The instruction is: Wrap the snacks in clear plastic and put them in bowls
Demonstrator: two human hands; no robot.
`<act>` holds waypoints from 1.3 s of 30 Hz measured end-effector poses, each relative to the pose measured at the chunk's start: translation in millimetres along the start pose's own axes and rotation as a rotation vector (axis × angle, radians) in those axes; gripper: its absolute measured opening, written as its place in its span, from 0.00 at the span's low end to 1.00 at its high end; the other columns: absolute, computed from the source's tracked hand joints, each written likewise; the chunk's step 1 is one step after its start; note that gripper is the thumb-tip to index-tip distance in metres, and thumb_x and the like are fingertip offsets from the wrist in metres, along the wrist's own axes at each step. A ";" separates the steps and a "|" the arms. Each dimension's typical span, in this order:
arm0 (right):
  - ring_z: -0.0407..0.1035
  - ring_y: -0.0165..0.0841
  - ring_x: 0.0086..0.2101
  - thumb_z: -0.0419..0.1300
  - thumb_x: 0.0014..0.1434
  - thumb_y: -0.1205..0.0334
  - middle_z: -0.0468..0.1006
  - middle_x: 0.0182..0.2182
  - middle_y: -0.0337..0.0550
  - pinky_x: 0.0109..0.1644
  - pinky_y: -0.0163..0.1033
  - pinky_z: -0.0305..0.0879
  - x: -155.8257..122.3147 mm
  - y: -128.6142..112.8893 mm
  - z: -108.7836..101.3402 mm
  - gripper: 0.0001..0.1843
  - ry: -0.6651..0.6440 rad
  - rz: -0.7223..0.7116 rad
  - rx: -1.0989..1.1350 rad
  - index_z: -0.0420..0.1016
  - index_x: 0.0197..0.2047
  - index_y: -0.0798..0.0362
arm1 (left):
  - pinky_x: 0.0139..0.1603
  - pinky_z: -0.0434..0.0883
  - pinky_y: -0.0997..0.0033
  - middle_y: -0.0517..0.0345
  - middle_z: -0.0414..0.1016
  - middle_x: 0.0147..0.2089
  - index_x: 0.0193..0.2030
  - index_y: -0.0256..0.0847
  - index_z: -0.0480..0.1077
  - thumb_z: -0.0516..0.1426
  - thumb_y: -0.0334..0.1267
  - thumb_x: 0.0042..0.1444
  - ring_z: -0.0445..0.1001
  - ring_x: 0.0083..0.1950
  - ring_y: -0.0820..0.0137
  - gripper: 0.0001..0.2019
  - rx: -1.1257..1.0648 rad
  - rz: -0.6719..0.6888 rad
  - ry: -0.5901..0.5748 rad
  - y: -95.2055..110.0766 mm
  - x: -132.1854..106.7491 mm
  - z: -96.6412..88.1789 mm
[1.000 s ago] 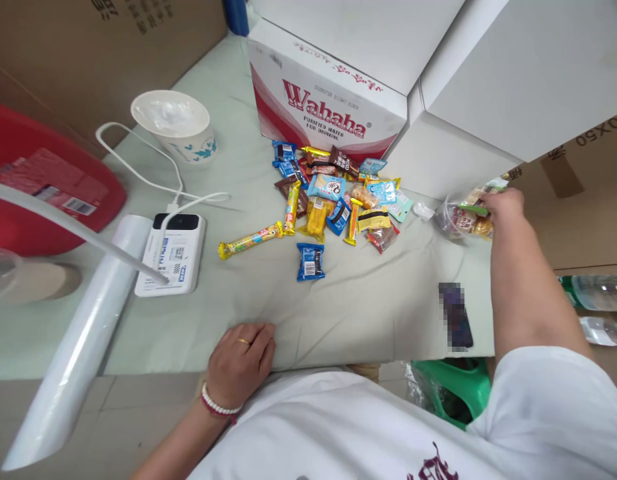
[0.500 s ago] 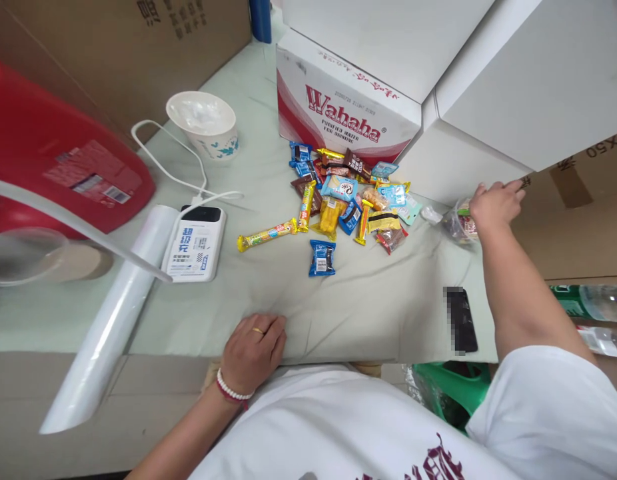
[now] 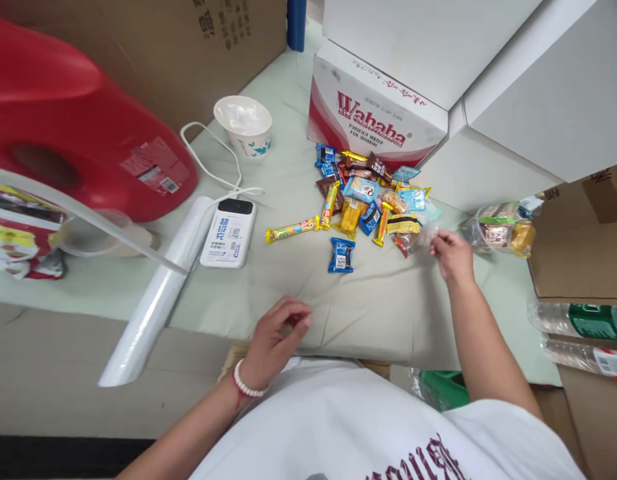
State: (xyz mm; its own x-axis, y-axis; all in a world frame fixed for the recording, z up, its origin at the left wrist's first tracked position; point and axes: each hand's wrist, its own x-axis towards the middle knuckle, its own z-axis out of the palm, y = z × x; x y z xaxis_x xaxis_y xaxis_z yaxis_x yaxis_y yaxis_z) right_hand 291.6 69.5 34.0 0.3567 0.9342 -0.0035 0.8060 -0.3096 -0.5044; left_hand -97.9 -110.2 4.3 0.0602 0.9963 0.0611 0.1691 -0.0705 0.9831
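In the head view, my right hand [image 3: 451,255] pinches a small piece of crumpled clear plastic wrapper [image 3: 427,235] at the right edge of a pile of wrapped snacks [image 3: 361,190]. My left hand [image 3: 283,333] hovers at the near edge of the table, its fingers loosely curled and nothing visible in them. Between that hand and the pile lies a single blue snack packet [image 3: 341,255]. A yellow stick-shaped snack [image 3: 292,229] points out to the left. Right of my right hand, a clear container or bag [image 3: 503,230] holds several wrapped snacks.
A Wahaha carton [image 3: 373,113] stands behind the pile, beside white boxes [image 3: 508,143]. Leftward are a paper cup [image 3: 243,127], a corded power bank [image 3: 227,235], a plastic roll [image 3: 156,293] and a red jug [image 3: 88,127]. Plastic bottles [image 3: 583,320] lie at far right.
My right hand has moved left from the clear container to the pile's edge, bringing the clear wrapper. My left hand has lifted and turned. The whole view has shifted, showing more at left and right.
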 end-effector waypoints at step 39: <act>0.71 0.29 0.32 0.77 0.51 0.52 0.77 0.31 0.33 0.39 0.35 0.71 -168.4 -55.4 45.5 0.17 -0.268 0.237 1.360 0.75 0.36 0.46 | 0.35 0.65 0.74 0.66 0.65 0.27 0.28 0.41 0.64 0.70 0.60 0.47 0.63 0.29 0.75 0.27 -0.524 -0.364 -0.074 2.3 43.8 3.3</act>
State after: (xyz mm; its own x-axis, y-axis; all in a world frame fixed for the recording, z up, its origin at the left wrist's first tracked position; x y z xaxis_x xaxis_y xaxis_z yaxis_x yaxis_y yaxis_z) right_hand 165.4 -62.7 23.2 0.1944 0.9372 -0.2894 -0.3958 -0.1950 -0.8974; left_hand -91.6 -66.9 8.6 0.1604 0.9448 -0.2859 -0.3107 0.3232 0.8939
